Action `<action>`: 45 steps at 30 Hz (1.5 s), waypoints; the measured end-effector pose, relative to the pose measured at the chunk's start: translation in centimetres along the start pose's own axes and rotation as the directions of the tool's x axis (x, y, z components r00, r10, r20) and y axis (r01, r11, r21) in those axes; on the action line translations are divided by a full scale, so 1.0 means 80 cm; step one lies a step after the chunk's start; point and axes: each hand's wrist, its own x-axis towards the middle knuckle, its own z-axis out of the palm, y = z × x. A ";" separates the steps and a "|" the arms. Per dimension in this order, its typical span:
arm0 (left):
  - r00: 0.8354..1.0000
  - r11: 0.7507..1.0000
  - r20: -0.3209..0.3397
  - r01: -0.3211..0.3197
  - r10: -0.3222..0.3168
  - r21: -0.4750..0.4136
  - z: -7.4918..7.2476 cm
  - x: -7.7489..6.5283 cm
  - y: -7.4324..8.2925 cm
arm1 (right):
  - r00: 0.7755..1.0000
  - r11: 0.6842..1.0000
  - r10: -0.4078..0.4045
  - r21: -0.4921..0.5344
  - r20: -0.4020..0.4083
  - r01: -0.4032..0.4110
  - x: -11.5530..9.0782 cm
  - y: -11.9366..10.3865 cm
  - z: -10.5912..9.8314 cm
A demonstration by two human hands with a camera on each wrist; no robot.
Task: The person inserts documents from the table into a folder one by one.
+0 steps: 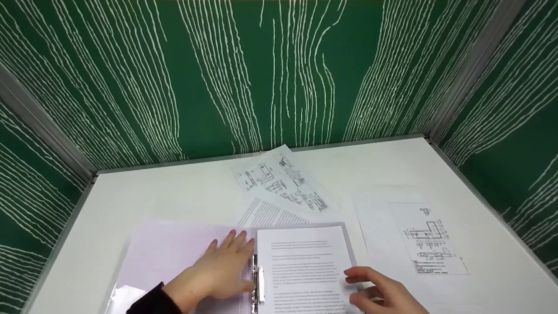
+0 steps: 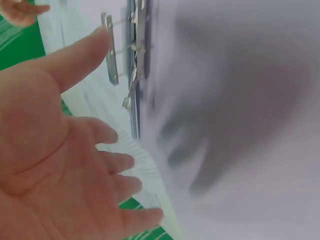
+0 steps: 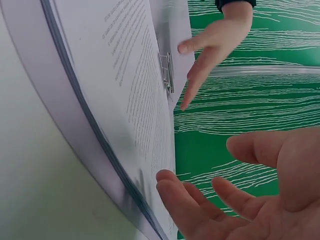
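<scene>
A pale lilac ring binder [image 1: 170, 244] lies spread out on the white table. Its printed pages [image 1: 305, 279] make a stack on the right half, beside the metal ring mechanism [image 1: 260, 285] at the spine. My left hand [image 1: 224, 270] is over the inner left cover, fingers straight and spread, thumb near the mechanism; in the left wrist view a gap shows between palm and cover. At the right edge of the stack is my right hand [image 1: 379, 292], fingers loosely bent and apart, with nothing between them in the right wrist view.
Behind the binder lie a sheet with technical drawings [image 1: 283, 179] and a partly covered text sheet [image 1: 266, 213]. Another drawing sheet [image 1: 429, 240] is at the right. Green panels [image 1: 209, 87] with white lines wall in the table's back and sides.
</scene>
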 end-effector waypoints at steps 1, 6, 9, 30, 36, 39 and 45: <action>0.999 0.999 -0.025 0.019 -0.020 -0.027 -0.003 0.009 0.000 | 1.000 1.000 -0.007 -0.006 0.006 0.007 0.000 -0.001 0.000; 0.970 0.962 -0.165 0.138 -0.180 -0.236 -0.021 0.065 -0.016 | 0.999 0.999 -0.044 -0.015 0.019 0.044 0.001 -0.014 0.004; 0.938 0.921 -0.216 0.189 -0.272 -0.341 -0.028 0.100 -0.029 | 0.997 0.997 -0.073 -0.018 0.014 0.073 0.002 -0.021 0.007; 0.822 0.836 -0.254 0.402 -0.509 -0.374 -0.016 0.169 -0.047 | 0.991 0.992 -0.121 0.029 0.058 0.120 -0.002 -0.020 0.011; 0.846 0.780 -0.251 0.266 -0.471 -0.567 -0.013 0.172 -0.067 | 0.986 0.987 -0.161 0.015 0.051 0.160 -0.001 -0.021 0.013; 0.858 0.718 -0.227 0.210 -0.461 -0.663 -0.012 0.172 -0.081 | 0.984 0.985 -0.172 0.007 0.040 0.171 -0.001 -0.024 0.013; 0.896 0.661 -0.160 0.176 -0.415 -0.730 -0.015 0.169 -0.102 | 0.968 0.967 -0.251 -0.038 0.032 0.252 -0.002 -0.029 0.015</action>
